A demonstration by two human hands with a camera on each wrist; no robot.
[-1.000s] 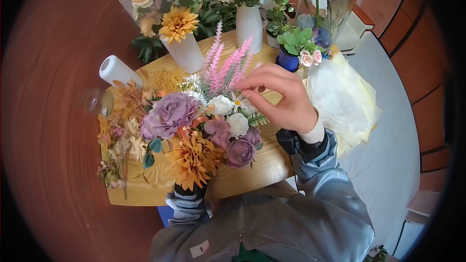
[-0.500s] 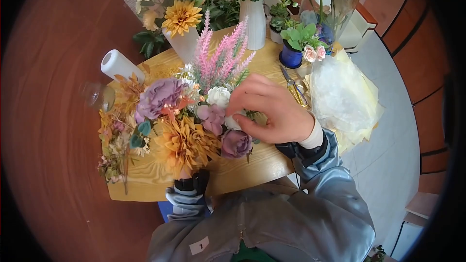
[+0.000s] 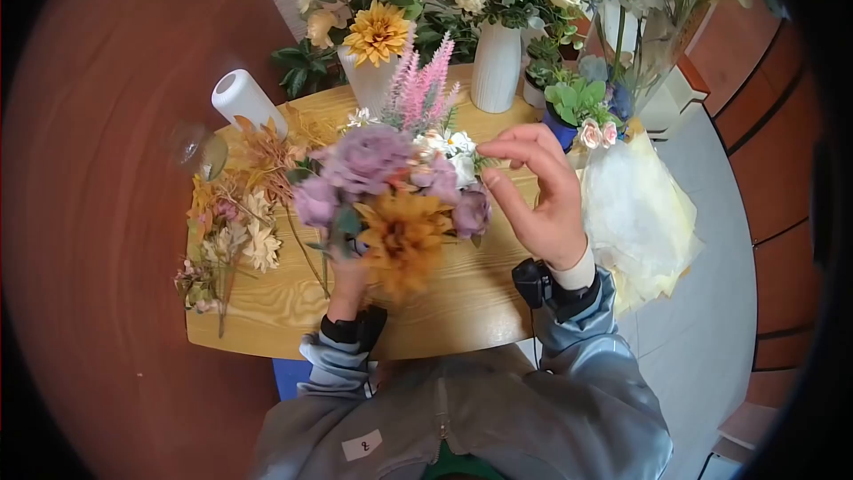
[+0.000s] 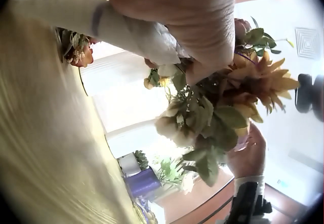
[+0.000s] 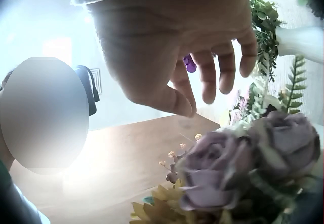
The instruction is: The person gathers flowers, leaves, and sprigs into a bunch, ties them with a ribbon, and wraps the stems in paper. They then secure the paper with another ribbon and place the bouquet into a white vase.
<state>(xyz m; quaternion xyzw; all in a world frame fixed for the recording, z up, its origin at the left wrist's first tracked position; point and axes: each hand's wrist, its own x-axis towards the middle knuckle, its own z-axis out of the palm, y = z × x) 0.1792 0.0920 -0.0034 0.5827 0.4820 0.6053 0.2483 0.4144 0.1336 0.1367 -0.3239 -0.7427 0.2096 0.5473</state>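
My left hand grips a mixed bouquet from below and holds it over the table's front half. In the left wrist view, a whitish wrapped bundle sticks out of that hand. The bouquet has a large purple rose, a blurred orange flower, pink flower spikes and small white flowers. My right hand is raised just to the right of the bouquet, its fingers loosely bent with nothing between them. Two purple roses show below it in the right wrist view.
Loose dried-looking flowers lie along the wooden table's left side. A white bottle-like vase lies tilted behind them. Filled vases, including a ribbed white one, line the back. Pale wrapping sheets hang over the right edge.
My right hand reached down to the white flowers, then drew back to the right. The bouquet turned and rose in my left hand. The head view shifted, and the scissors seen earlier are now hidden.
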